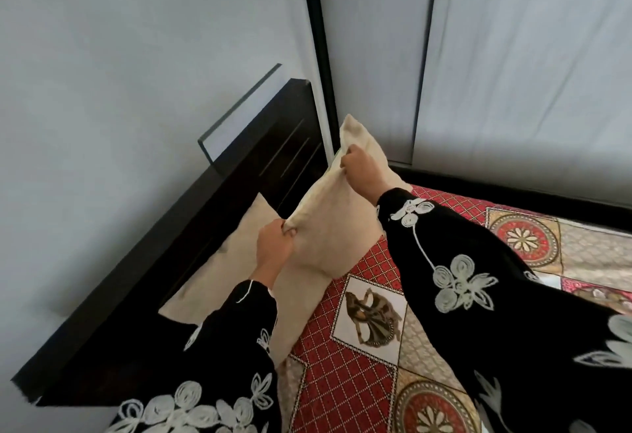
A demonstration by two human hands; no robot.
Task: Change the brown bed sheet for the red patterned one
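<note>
The red patterned sheet [345, 378] covers the bed, with medallions and a picture panel on it. A cream pillow [338, 220] stands on edge near the headboard. My left hand [275, 241] pinches its lower left corner. My right hand [359, 167] grips its upper edge near the top corner. A second cream pillow [222, 268] lies flat against the headboard, partly under the lifted one and my left sleeve. No brown sheet is in view.
The dark wooden headboard [191, 227] runs along the left against a pale wall. A glass shelf [239, 111] juts out above it. White wardrobe doors [513, 56] and a dark bed frame edge [513, 186] close off the far side.
</note>
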